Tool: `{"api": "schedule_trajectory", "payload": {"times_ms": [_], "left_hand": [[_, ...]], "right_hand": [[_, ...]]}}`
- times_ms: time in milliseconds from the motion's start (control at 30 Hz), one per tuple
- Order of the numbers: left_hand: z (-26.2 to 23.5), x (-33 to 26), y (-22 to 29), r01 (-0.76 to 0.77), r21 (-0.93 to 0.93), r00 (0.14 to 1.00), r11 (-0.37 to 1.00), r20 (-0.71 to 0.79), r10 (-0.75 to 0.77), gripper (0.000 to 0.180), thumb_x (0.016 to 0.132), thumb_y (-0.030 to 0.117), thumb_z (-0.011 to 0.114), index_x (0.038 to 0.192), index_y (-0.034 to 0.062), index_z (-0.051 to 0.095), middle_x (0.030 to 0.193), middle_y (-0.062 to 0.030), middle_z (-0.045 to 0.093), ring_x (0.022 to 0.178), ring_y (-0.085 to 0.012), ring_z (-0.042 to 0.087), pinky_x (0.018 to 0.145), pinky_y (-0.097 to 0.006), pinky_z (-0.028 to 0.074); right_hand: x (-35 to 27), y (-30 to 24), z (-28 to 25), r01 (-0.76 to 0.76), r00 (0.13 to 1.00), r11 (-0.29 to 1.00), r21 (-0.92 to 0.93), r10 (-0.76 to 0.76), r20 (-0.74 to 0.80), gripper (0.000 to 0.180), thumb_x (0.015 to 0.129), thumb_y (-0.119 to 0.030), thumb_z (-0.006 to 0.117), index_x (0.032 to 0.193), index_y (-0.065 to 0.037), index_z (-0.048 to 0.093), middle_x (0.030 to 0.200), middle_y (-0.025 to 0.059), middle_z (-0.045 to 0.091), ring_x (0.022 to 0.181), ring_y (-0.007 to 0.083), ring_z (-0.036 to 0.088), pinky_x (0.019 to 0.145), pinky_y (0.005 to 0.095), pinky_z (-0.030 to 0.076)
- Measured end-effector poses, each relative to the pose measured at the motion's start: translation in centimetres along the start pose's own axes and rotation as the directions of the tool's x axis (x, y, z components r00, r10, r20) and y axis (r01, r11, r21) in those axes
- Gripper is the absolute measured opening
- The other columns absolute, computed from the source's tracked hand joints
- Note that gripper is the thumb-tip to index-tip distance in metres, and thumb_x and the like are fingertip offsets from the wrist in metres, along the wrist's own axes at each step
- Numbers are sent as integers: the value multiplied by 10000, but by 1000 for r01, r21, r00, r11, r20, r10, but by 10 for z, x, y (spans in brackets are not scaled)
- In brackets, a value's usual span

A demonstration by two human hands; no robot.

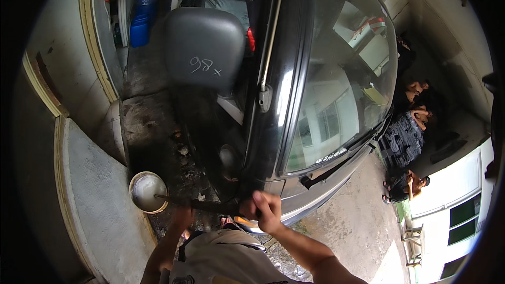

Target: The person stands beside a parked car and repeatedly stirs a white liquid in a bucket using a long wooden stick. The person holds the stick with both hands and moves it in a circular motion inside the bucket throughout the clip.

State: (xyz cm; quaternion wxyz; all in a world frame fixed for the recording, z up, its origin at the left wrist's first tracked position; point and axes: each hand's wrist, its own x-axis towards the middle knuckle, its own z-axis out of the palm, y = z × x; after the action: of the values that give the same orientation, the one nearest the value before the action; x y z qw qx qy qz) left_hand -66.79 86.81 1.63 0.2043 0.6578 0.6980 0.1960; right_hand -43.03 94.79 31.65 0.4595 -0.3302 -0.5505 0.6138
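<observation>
The black vehicle [265, 150] fills the upper middle. Lower left stands a bucket [133, 192]; from its mouth a dark stick [210, 206] runs rightward across lower centre — nearly level — into my clenched right hand [266, 212]. My left hand [181, 217], nearer the bucket, blurs; its grip I cannot tell.

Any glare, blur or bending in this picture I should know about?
In the head view, reflections veil the windshield; the white wall at lower right looks nearly washed out; the left hand looks dimmer and softer than the right hand; the pale panel at left has bowed edges.
</observation>
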Motion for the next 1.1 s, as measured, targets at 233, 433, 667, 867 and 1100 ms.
{"api": "schedule_trajectory", "payload": {"times_ms": [233, 433, 667, 867, 1100], "left_hand": [[-106, 15, -88, 107, -72, 919, 992, -374, -126, 229, 898, 240, 625, 1022, 48, 641, 809, -205, 664, 675, -405, 644, 598, -469, 509], [-31, -13, -97, 90, -297, 908, 951, -367, -201, 296, 869, 224, 645, 1087, 33, 582, 866, -204, 641, 817, -370, 656, 688, -456, 532], [82, -24, 13, 85, 131, 990, 988, -120, -69, 261, 816, 116, 565, 1050, 3, 593, 1045, -157, 605, 965, -317, 636, 802, -386, 550], [5, -20, 21, 61, -41, 983, 997, -170, -67, 432, 835, 214, 649, 1202, 34, 508, 1163, -151, 578, 1079, -309, 608, 791, -404, 556], [-91, 3, -9, 238, -341, 891, 909, -296, -344, 445, 828, 167, 659, 1233, 57, 513, 1164, -147, 597, 988, -338, 633, 763, -441, 550]], "right_hand": [[167, -12, 209, -34, 948, 995, -90, 61, 313, 432, 990, -214, 511, 606, -16, 503, 462, 36, 441, 381, 121, 476, 382, 270, 349], [109, 58, 157, -75, 989, 978, 193, 49, 137, 209, 991, -142, 536, 910, 41, 594, 569, 21, 469, 433, 83, 404, 403, 223, 354], [-29, 65, -37, -95, 992, 995, 8, 95, -82, 451, 1056, -296, 352, 637, -126, 347, 399, -14, 244, 337, 107, 225, 489, 306, 397], [-1, -6, 14, 102, 992, 994, -35, -99, 83, 418, 1024, -279, 395, 651, -90, 399, 417, 30, 348, 327, 134, 312, 476, 342, 431], [115, -68, 189, 222, 879, 975, 0, -201, 432, 276, 1007, -109, 405, 863, 64, 564, 472, 60, 441, 342, 103, 365, 353, 255, 350]]}}
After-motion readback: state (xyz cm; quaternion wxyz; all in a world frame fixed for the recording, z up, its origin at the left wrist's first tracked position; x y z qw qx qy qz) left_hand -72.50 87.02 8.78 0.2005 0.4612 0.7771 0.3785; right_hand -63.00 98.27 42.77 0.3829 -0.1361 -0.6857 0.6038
